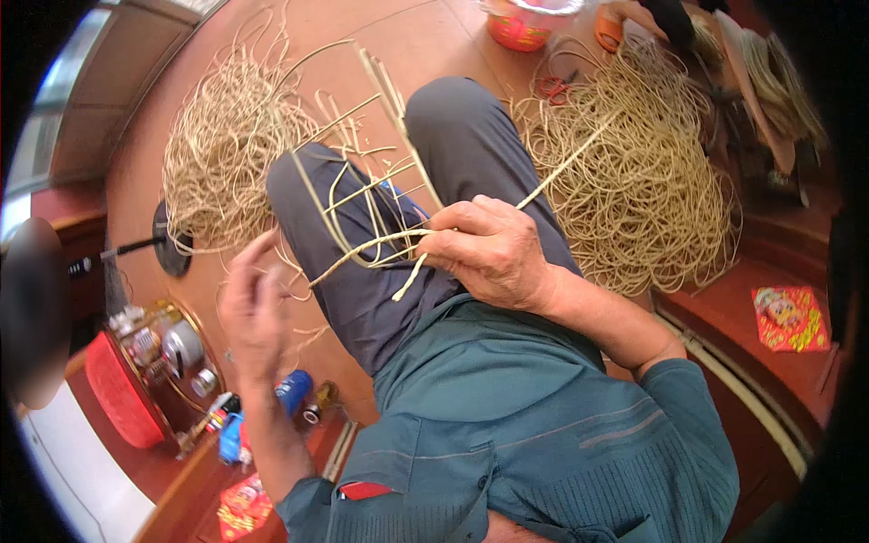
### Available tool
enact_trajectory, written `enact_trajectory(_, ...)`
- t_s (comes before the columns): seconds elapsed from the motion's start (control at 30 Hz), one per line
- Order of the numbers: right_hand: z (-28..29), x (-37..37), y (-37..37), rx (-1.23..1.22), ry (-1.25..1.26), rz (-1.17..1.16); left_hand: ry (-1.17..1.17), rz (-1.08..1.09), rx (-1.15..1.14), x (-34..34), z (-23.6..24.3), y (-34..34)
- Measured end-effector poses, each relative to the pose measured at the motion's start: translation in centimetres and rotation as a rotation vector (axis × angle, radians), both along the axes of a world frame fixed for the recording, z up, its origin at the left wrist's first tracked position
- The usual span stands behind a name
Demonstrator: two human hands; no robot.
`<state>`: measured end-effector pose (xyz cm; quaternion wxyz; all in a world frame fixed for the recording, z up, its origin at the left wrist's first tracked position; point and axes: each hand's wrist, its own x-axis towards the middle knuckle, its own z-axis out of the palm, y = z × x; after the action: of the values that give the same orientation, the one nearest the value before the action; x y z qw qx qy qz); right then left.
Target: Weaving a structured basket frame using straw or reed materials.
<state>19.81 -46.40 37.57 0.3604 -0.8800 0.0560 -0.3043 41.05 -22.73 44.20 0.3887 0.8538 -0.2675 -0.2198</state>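
Observation:
A light tan cord (371, 242) is pinched in my right hand (493, 253), above my lap. Its short loose end hangs below the fingers, and a long stretch runs up to the right toward a big heap of cord (634, 172). Right beside these fingers, a small openwork frame (312, 185) of thin tan rods rests between my knees; whether the fingers also grip it is hidden. My left hand (253, 312) is raised left of my thigh, slightly blurred, with fingers apart and nothing visible in them. It is near the cord's left part.
Another cord heap (231, 149) lies on the floor at far left, near a black round stand base (172, 240). Red-handled scissors (554, 89) and a red basin (520, 27) are at the far side. A blue can (292, 391) stands lower left. Another person's foot shows at far right.

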Motion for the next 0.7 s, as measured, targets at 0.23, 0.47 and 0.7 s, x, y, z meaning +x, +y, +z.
enact_trajectory(0.23,-0.6,0.8,0.3,-0.047,-0.02,0.016,-0.121,-0.416,-0.138,-6.5,-0.7,-7.9)
enact_trajectory(0.47,-1.2,-0.1,0.1,-0.097,-0.056,-0.002,-0.212,-0.067,-0.064,0.6,0.2,-1.0)
enact_trajectory(0.7,-1.9,-0.5,0.4,-0.136,-0.057,0.003,-0.515,0.595,0.01,21.2,1.4,20.0)
